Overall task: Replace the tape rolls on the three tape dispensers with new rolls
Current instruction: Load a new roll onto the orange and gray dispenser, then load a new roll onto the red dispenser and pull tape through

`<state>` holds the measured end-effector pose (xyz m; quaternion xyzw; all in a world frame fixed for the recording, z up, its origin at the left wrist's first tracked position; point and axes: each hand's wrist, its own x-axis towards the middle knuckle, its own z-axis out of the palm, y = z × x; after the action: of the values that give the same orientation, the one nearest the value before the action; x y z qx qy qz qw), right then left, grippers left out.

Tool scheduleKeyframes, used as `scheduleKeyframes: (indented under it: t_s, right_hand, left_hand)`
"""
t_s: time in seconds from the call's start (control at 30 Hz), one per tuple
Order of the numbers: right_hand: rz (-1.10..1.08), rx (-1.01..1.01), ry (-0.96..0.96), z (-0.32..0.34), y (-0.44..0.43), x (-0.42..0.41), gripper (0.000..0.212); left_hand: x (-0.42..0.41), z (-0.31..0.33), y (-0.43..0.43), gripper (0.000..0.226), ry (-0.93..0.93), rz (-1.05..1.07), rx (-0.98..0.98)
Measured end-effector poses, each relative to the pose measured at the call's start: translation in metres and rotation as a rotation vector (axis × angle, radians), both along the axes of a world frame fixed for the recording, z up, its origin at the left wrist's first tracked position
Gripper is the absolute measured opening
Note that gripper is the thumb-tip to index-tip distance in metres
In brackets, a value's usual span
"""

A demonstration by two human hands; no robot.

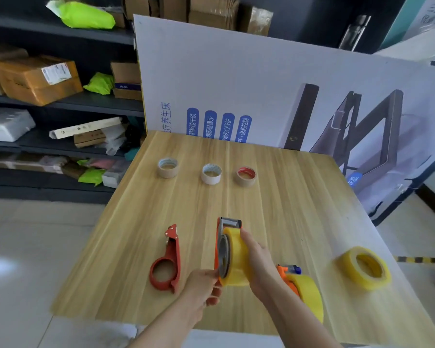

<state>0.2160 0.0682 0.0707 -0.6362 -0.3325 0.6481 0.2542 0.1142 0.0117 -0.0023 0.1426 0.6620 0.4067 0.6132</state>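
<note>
Orange dispenser [221, 249]: the landmark; you hold it on edge over the wooden table [274, 197], cutter end pointing away from you.
Yellow roll [236, 257]: sits on the dispenser's grey hub, on its right face; whether it is pushed fully home cannot be told from here.
Right hand [258, 262]: your fingers and thumb wrap the roll's outer band, gripping it.
Left hand [202, 285]: your fingers curl at the dispenser's near lower rim and seem to pinch it steady.
Step in hand: likely seating the roll. Brace the frame with your left, press the roll squarely along the hub's axis, and keep fingertips off the cutter at the far end.
Tape end: not visible; find it before you thread it under the roller.
Red dispenser [175, 257]: lies just left of the landmark, ring empty, probably next.
Loose yellow roll [349, 272]: well to the right, flat on the table.
Second orange dispenser [288, 277]: just right, partly behind your right forearm, carrying a yellow roll.
Three small rolls [211, 174]: in a row well beyond the landmark.
</note>
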Motion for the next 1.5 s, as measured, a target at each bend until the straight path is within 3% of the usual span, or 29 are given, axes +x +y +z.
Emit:
scheduleKeyframes:
  t_s: [0.1, 0.17, 0.43, 0.7, 0.8, 1.03, 1.33, 1.5]
  right_hand:
    - [0.047, -0.074, 0.024, -0.018, -0.009, 0.017, 0.018]
    - [0.092, -0.063, 0.003, -0.029, -0.016, 0.027, 0.016]
    - [0.241, 0.008, -0.119, -0.076, -0.026, 0.042, 0.078]
    - [0.265, -0.010, -0.168, -0.097, -0.019, 0.031, 0.062]
    - [0.261, -0.013, -0.176, -0.107, -0.022, 0.032, 0.065]
    - [0.322, 0.019, -0.220, -0.115, -0.034, 0.037, 0.064]
    - [0.406, -0.015, -0.240, -0.100, -0.036, 0.041, 0.064]
    - [0.440, 0.201, -0.430, -0.081, -0.026, 0.057, 0.060]
  left_hand:
    - [0.017, -0.015, -0.013, 0.023, -0.017, -0.008, -0.064]
    - [0.026, -0.028, -0.021, 0.026, -0.045, -0.025, -0.116]
    - [0.045, -0.063, -0.030, 0.026, 0.009, -0.093, -0.285]
    - [0.038, -0.080, -0.020, 0.034, -0.015, -0.144, -0.367]
    - [0.036, -0.085, -0.016, 0.034, 0.016, -0.149, -0.383]
    - [0.022, -0.090, -0.014, 0.026, 0.262, -0.482, -0.431]
    - [0.005, -0.065, 0.009, 0.020, 0.847, -0.781, -0.275]
    - [0.000, -0.034, 0.035, 0.023, 1.066, -0.858, -0.157]
